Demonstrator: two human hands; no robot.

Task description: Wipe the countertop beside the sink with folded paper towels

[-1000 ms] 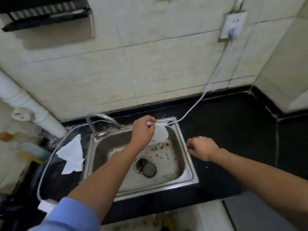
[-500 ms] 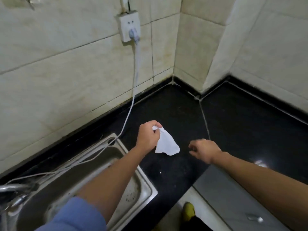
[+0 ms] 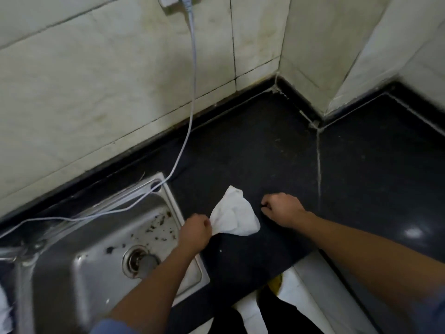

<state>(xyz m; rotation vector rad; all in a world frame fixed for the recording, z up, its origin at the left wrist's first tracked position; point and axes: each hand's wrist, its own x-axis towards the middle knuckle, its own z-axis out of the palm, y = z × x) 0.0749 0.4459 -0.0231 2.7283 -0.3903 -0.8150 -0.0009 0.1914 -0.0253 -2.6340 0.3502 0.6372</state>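
The left hand (image 3: pixel 195 231) pinches one crumpled white paper towel (image 3: pixel 234 214) by its near corner, fingers curled tight round it. The towel fans out over the black countertop (image 3: pixel 252 153), just right of the single sink's rim (image 3: pixel 172 201). The right hand (image 3: pixel 284 209), near the towel, is a fist holding nothing. One white cable (image 3: pixel 190 116) drops down the tiled wall (image 3: pixel 96 92) across the sink's back corner. Bare counter runs back to the wall corner; its front edge lies close beneath both forearms.

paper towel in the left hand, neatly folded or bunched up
Bunched: the left hand pinches one end and the paper towel fans out loose and creased.
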